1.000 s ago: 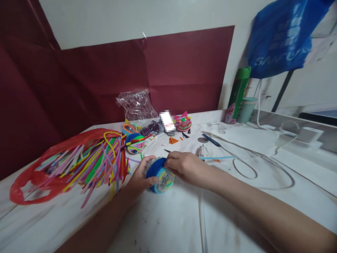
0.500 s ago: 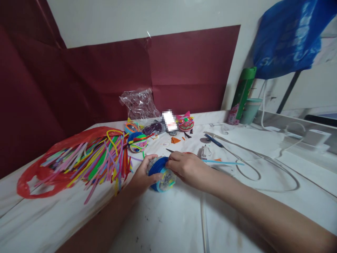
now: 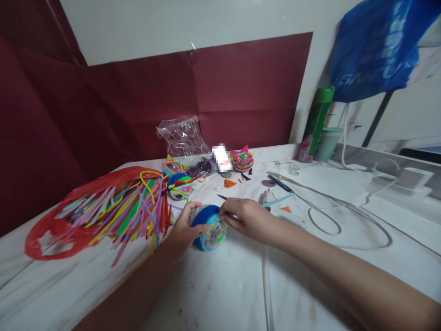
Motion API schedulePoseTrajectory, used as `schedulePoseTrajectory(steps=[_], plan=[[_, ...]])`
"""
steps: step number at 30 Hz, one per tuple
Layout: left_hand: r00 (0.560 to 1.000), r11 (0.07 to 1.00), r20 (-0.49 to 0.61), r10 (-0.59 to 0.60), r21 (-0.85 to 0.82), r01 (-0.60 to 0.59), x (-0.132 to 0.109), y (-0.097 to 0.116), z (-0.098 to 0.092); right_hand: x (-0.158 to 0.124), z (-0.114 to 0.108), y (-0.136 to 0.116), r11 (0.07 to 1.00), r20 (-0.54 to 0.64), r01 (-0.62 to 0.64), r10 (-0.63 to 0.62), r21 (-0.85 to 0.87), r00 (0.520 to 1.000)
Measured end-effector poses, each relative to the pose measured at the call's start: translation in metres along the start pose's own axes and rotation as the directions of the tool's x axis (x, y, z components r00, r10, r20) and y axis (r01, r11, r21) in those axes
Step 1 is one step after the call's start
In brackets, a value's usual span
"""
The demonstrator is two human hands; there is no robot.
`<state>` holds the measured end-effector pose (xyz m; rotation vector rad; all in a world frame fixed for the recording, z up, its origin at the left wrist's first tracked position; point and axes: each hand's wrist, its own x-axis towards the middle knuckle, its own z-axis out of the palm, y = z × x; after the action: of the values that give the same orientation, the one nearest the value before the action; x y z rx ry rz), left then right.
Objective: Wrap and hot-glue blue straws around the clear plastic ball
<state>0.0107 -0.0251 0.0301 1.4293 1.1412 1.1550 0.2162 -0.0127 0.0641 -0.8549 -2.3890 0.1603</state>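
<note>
My left hand (image 3: 182, 228) cups a round clear ball wrapped in blue and light-blue fuzzy stems (image 3: 209, 228), held just above the white table (image 3: 220, 289). My right hand (image 3: 246, 217) pinches a light-blue pipe cleaner (image 3: 277, 200) at the ball's upper right side; the stem trails off to the right over the table. Both hands have their fingers closed.
A red plastic bag (image 3: 65, 216) spilling several coloured pipe cleaners lies at left. Behind are decorated balls (image 3: 179, 185), a pink cat-faced one (image 3: 243, 161), a clear bag (image 3: 182, 136), blue scissors (image 3: 279, 183), a glue gun (image 3: 267, 197), white cables (image 3: 344, 216), a green can (image 3: 319, 117) and a cup (image 3: 327, 144).
The loose end of the light-blue stem has swung up and in towards the glue gun. My right hand shifted slightly on the ball; the left keeps its hold.
</note>
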Motion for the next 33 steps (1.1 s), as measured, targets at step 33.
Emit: schedulePoseTrajectory(steps=[33], plan=[[0.997, 1.000, 0.071, 0.009, -0.006, -0.009, -0.004, 0.005, 0.000, 0.002, 0.009, -0.011, 0.952, 0.007, -0.252, 0.255, 0.171, 0.967]])
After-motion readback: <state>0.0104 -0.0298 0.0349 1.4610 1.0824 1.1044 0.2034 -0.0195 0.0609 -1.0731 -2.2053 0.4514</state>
